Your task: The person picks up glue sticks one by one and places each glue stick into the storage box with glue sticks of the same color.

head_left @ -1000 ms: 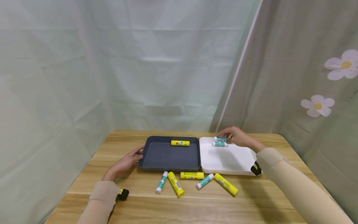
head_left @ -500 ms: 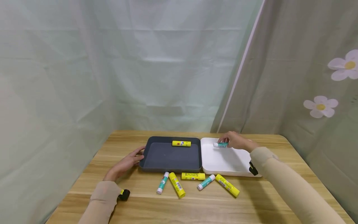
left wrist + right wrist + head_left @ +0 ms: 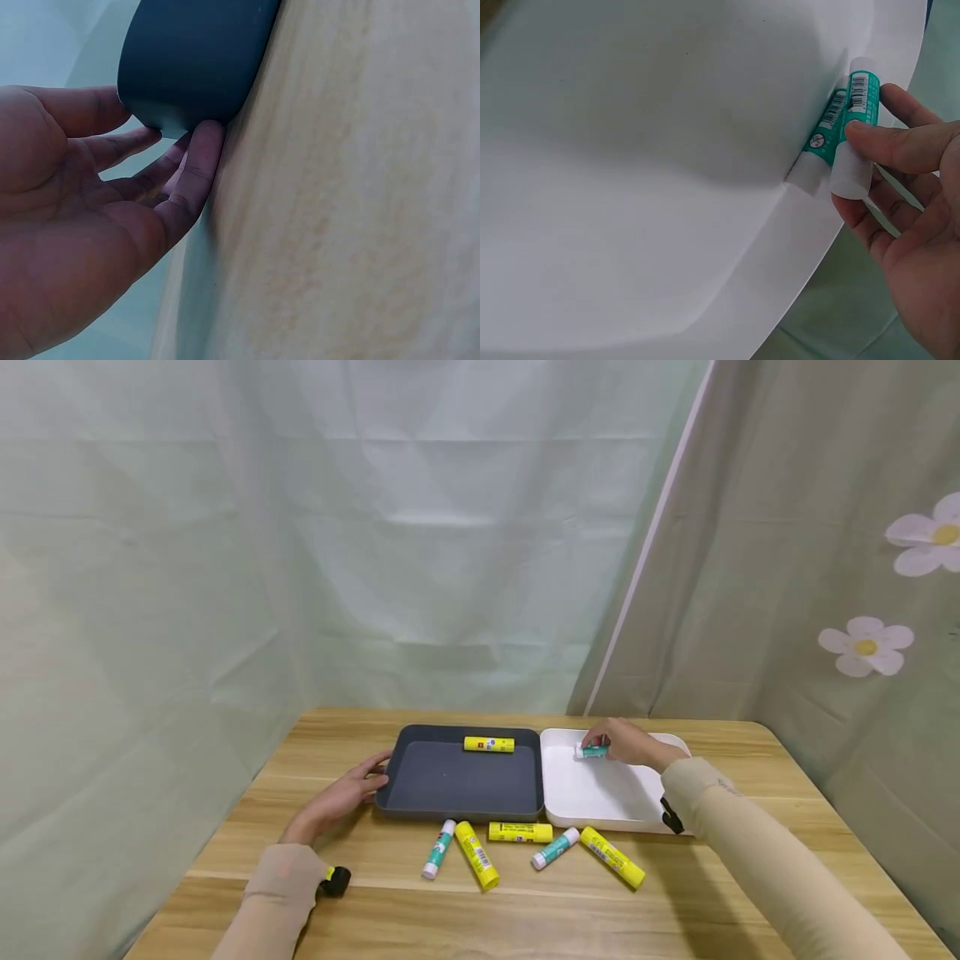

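Observation:
My right hand [image 3: 628, 742] reaches over the far left part of the white tray [image 3: 600, 797] and pinches a teal glue stick [image 3: 592, 751]. In the right wrist view my right hand [image 3: 877, 127] holds this teal glue stick [image 3: 853, 139] against the tray's wall [image 3: 802, 247], beside a second teal stick [image 3: 821, 146] lying there. My left hand [image 3: 341, 795] lies open on the table, fingertips [image 3: 206, 142] touching the dark tray [image 3: 187, 67] at its corner. That dark tray [image 3: 420, 772] holds one yellow glue stick [image 3: 488, 744].
Several glue sticks lie on the wooden table [image 3: 712, 893] in front of the trays: teal [image 3: 438, 849], yellow [image 3: 476, 854], yellow [image 3: 520, 832], teal [image 3: 555, 847], yellow [image 3: 611, 857]. Pale curtains close in the back and both sides.
My right hand has brought the teal glue stick down beside the other one at the white tray's far wall. The left hand has stayed at the dark tray.

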Demonstrator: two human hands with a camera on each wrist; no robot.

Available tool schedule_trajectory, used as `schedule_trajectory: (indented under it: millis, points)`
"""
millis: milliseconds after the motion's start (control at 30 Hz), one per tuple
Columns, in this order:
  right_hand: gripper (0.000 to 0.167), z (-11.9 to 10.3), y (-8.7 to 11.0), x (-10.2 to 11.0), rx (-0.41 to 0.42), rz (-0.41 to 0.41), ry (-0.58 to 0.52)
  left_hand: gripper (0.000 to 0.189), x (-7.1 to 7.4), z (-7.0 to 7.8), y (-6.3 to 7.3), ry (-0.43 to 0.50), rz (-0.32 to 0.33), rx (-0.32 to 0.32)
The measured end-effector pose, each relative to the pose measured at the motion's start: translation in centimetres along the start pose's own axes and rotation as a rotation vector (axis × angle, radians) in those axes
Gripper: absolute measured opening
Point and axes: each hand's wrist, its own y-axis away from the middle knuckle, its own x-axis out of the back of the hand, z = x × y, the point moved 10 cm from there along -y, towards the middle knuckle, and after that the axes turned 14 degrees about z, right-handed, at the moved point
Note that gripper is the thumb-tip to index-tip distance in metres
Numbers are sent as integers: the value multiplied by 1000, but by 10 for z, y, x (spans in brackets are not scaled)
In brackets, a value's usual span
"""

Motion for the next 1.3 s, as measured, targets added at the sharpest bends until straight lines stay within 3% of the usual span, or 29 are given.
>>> schedule_trajectory:
  millis: [267,567,1300]
  points:
    - [42,-2,2,-3,37,24,16,60,-1,2,-1,14,-4,-18]
    - [45,5,2,-5,-9,37,9,60,-1,1,-2,25,-8,-16]
    - [44,14,10,-4,-28,69,40,60,-5,4,-5,28,-22,-28]
